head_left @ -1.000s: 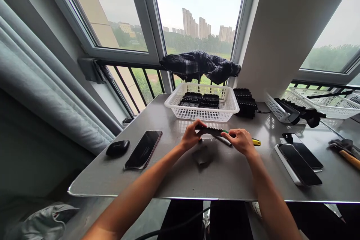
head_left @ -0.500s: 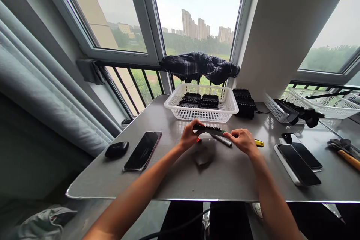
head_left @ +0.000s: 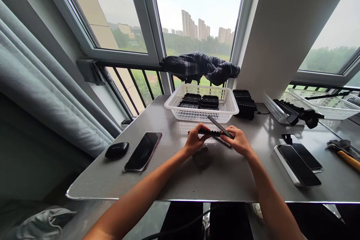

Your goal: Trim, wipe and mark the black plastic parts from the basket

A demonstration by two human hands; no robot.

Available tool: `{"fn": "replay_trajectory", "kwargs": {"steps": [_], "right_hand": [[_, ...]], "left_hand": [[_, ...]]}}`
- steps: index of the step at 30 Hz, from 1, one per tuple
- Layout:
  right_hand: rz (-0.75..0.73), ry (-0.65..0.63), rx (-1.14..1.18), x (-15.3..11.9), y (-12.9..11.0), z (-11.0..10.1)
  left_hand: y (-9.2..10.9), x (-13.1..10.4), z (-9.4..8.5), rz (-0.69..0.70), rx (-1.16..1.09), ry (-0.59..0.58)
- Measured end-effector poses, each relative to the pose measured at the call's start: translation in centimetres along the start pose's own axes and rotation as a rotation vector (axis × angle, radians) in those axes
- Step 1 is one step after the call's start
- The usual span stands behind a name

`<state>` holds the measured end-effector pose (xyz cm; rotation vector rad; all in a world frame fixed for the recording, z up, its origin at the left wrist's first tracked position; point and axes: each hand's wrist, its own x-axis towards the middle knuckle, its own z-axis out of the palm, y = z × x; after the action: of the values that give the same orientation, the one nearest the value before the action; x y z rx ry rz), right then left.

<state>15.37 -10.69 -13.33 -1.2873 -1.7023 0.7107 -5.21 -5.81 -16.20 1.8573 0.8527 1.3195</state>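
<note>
Left hand (head_left: pixel 195 139): pinched the left part of a toothed black strip (head_left: pixel 210 132) between thumb and bent fingers; likely gripped at that end to steady it and leave the right part exposed.
Black strip: bridged the space between both hands, above the table (head_left: pixel 225 180) and on the near side of the white basket (head_left: pixel 202 114).
Right hand (head_left: pixel 237 139): grasped the lower right end of a flat grey tool (head_left: pixel 220 126) with curled fingers, close by the strip's right end; could not be told for sure, with so much overlap, whether touching the strip too.
Grey tool: slanted up toward the far left, across the strip; perhaps tipped so to free the fingertips.
Pen-like rod (head_left: pixel 223 142): lay on the table, partly hidden by the right hand.
White basket: stood on the far side, with black pieces (head_left: pixel 191 100) inside; presumably set within reach yet out of the arms' way.
Left phone (head_left: pixel 143 152) and right phones (head_left: pixel 299 165): lay well apart, seemingly to leave working room.
Half a second on: swung the grey tool up into plain view; lost sight of a yellow end at right and a red bit by the left hand; left basket and phones in place.
</note>
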Motion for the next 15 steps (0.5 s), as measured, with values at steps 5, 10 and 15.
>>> {"fn": "replay_trajectory", "kwargs": {"steps": [5, 10, 15], "right_hand": [[-0.037, 0.072, 0.119, -0.1, -0.2, 0.4], [-0.094, 0.212, 0.134, -0.1, -0.2, 1.2], [-0.099, 0.136, 0.205, -0.1, -0.4, 1.5]], "left_hand": [[-0.6, 0.2, -0.1, 0.064, 0.062, 0.107], [-2.0, 0.7, -0.1, -0.109, -0.111, 0.144], [-2.3, 0.4, 0.3, -0.338, -0.495, 0.069]]}}
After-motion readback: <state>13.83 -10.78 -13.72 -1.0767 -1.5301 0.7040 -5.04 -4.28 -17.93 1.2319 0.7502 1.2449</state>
